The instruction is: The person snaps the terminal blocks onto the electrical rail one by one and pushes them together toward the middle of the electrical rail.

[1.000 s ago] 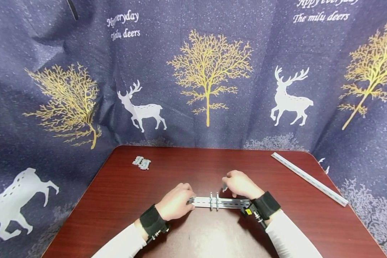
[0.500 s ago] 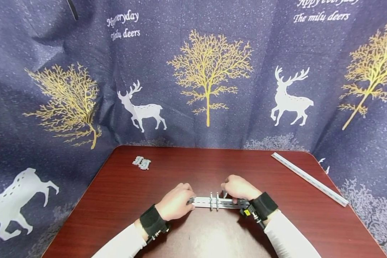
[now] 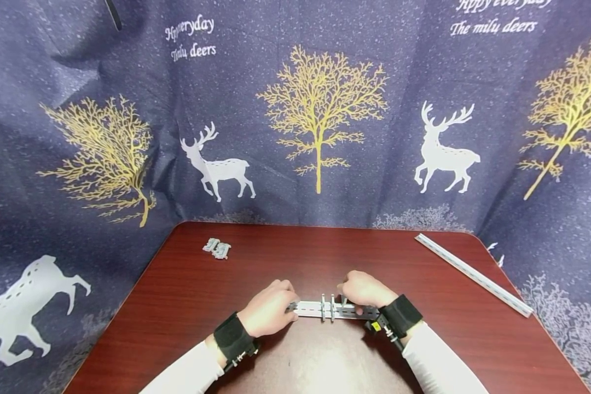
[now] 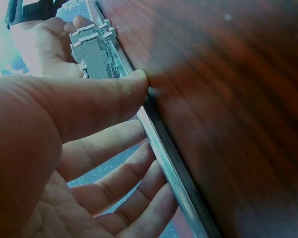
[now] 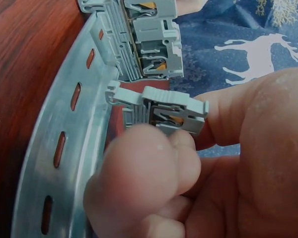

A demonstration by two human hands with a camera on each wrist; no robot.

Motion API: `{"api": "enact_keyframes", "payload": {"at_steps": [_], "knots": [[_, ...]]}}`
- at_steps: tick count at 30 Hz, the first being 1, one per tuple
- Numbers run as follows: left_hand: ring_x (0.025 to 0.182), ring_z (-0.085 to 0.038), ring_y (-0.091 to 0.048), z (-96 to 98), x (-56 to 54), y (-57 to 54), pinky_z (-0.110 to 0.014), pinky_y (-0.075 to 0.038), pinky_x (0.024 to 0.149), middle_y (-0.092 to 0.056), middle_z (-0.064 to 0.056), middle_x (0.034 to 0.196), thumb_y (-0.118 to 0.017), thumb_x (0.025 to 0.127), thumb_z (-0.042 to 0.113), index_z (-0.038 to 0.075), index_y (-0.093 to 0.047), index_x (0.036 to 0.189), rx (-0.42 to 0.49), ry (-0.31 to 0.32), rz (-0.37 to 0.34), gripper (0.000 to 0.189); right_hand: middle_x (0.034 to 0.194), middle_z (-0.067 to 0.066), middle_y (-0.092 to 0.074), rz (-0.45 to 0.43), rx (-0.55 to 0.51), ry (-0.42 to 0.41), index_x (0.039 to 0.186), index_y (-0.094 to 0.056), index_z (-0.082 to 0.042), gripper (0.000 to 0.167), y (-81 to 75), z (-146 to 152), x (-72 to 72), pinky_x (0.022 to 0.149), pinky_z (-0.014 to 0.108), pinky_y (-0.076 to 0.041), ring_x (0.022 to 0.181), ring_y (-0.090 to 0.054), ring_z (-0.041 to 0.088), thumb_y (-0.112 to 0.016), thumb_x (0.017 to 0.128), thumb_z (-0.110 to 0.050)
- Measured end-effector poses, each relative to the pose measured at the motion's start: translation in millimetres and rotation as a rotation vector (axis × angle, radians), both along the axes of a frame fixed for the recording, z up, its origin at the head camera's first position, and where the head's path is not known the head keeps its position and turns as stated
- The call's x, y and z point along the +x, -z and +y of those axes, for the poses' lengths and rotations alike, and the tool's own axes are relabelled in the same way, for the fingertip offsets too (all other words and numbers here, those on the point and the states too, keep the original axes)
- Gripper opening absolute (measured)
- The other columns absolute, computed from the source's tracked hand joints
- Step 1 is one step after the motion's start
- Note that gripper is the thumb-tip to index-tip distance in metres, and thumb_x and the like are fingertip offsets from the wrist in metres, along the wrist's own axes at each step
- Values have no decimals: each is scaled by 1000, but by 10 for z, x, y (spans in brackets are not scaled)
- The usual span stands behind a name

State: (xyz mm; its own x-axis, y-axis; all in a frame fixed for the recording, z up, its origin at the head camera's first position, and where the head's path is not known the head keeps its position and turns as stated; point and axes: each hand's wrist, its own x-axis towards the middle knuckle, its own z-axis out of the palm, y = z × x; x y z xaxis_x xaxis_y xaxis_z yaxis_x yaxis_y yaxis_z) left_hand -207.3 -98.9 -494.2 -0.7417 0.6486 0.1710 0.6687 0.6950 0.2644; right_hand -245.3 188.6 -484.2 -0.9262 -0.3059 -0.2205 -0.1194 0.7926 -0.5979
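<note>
- Head view: left hand (image 3: 270, 309) grips the rail (image 3: 308, 313) on the surface (image 3: 276, 246).
- Right hand (image 3: 366, 289) pinches a block (image 5: 171, 98) at the rail, beside two mounted blocks (image 3: 323, 307); seating unclear.
- Likely step: fitting this block; next calls for squaring and pressing.

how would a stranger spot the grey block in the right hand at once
On the red-brown table, find the metal rail gripped by the left hand. Farther right along it, the right hand pinches a small grey block. It is the only block held in fingers: two similar blocks stand on the rail, and others lie near the table's back left corner.
</note>
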Motion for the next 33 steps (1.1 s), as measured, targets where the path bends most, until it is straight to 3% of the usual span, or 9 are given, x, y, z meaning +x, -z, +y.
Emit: {"api": "enact_keyframes", "payload": {"at_steps": [8,16,24,33], "knots": [[93,-15,-55,0,6,0,-29,-50,81,-66,2,100,-91,91,20,17,-81,93,-3,-7,1,11,79,8,-63,6,17,-32,78,-57,-14,27,-28,-12,24,59,29,-54,41,-64,16,-60,105,-18],[92,-15,-55,3,7,1,-29,-50,80,-66,2,99,-92,91,20,18,-81,93,0,-14,-3,11,83,11,-62,-36,13,-26,86,-59,-10,18,-45,-29,52,45,25,-46,41,-61,14,-63,102,-17],[91,-15,-55,8,18,-7,-29,-50,79,-67,2,99,-92,90,21,18,-81,93,3,-20,1,11,69,4,-62,-48,18,-60,69,-53,-19,32,-23,-30,61,41,24,-45,39,-59,11,-65,98,-19],[92,-16,-56,15,19,2,-30,-51,80,-67,2,99,-91,91,21,19,-81,91,5,-36,-9,10,80,8,-63,-43,85,-62,79,-57,-14,18,-64,-49,102,43,28,-49,42,-64,15,-60,96,-13]]}}
